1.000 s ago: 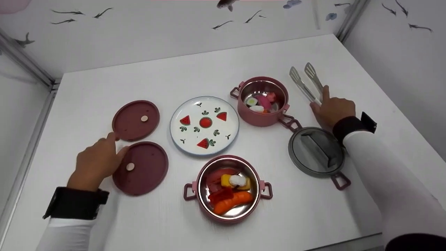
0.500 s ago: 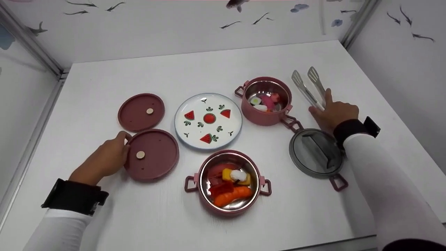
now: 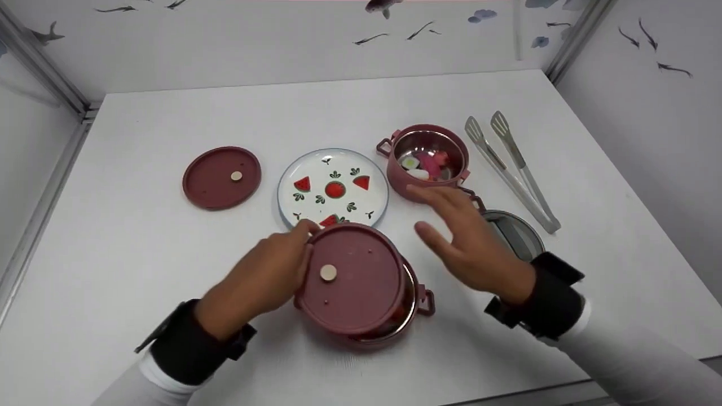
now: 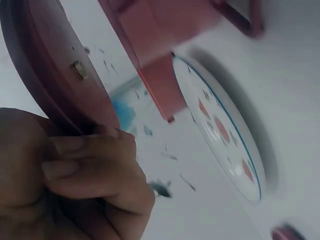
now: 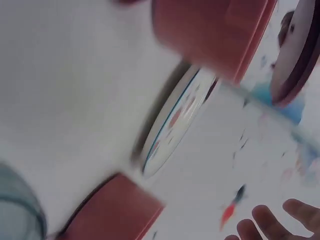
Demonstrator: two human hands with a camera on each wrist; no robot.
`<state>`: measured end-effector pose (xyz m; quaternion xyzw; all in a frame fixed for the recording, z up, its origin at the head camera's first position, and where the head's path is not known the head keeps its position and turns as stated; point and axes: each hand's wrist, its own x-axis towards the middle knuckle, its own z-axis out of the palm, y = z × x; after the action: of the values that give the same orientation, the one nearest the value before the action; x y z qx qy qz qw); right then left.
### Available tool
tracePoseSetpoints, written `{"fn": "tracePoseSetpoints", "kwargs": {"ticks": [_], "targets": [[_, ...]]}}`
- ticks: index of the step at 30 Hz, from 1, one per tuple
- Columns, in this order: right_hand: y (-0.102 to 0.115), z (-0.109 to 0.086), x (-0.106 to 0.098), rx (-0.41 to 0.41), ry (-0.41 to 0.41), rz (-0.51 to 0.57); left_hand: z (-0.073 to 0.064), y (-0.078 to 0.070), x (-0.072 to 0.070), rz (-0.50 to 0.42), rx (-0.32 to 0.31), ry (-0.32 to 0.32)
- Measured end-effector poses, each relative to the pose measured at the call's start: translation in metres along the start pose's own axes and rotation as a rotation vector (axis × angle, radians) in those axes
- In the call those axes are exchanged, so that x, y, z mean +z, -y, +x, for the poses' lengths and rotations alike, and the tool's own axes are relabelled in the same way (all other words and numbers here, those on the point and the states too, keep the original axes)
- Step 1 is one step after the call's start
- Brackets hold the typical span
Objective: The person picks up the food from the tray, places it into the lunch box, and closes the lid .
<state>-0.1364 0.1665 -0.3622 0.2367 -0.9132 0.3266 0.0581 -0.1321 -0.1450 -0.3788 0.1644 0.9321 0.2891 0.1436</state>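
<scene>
My left hand [image 3: 265,270] pinches the edge of a dark red pot lid [image 3: 361,276] with a pale round knob. In the left wrist view, fingers and thumb close on the rim of that lid [image 4: 55,65]. The lid hangs tilted above the near red pot [image 3: 414,282], covering most of its mouth and the food inside. My right hand [image 3: 474,242] is in the air right of this pot, fingers spread and holding nothing. Behind it stands the far red pot [image 3: 428,189] with toy food inside. Partly hidden by the right hand is a grey-green lid [image 3: 522,234].
A white plate [image 3: 287,192] with a watermelon pattern lies behind the near pot. Another dark red lid [image 3: 217,192] rests at the left. Metal tongs [image 3: 522,186] lie spread at the right. White walls [image 3: 254,51] border the table at the back and sides.
My left hand has lifted the nearer dark red lid off the table and carried it right, over the near pot. My right hand has left the tongs and moved left and nearer.
</scene>
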Motion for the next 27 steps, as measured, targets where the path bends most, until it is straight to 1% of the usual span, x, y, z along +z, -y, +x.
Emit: {"fn": "tracePoseSetpoints", "kwargs": {"ticks": [2, 4, 6, 8, 9, 13, 16, 19, 22, 27], "targets": [[0.017, -0.005, 0.012, -0.012, 0.066, -0.014, 0.004, -0.01, 0.011, 0.031, 0.031, -0.008], [0.025, -0.008, 0.023, -0.013, 0.121, -0.02, 0.007, -0.016, 0.02, 0.069, 0.058, -0.026], [0.029, -0.01, 0.033, -0.002, 0.194, -0.034, 0.009, -0.017, 0.025, 0.125, 0.092, -0.047], [0.029, -0.011, 0.043, 0.0, 0.256, -0.054, 0.009, -0.017, 0.029, 0.16, 0.105, -0.049], [0.029, -0.012, 0.047, -0.003, 0.273, -0.062, 0.01, -0.017, 0.03, 0.17, 0.11, -0.052], [0.026, -0.012, 0.058, -0.014, 0.275, -0.074, 0.01, -0.017, 0.031, 0.201, 0.134, -0.071], [0.024, -0.013, 0.062, -0.026, 0.269, -0.081, 0.009, -0.017, 0.033, 0.222, 0.161, -0.093], [0.023, -0.014, 0.065, -0.033, 0.285, -0.093, 0.006, -0.015, 0.037, 0.255, 0.184, -0.119], [0.022, -0.015, 0.068, -0.038, 0.288, -0.116, 0.005, -0.014, 0.04, 0.313, 0.203, -0.171], [0.02, -0.019, 0.072, -0.036, 0.286, -0.145, 0.005, -0.013, 0.047, 0.43, 0.231, -0.3]]}}
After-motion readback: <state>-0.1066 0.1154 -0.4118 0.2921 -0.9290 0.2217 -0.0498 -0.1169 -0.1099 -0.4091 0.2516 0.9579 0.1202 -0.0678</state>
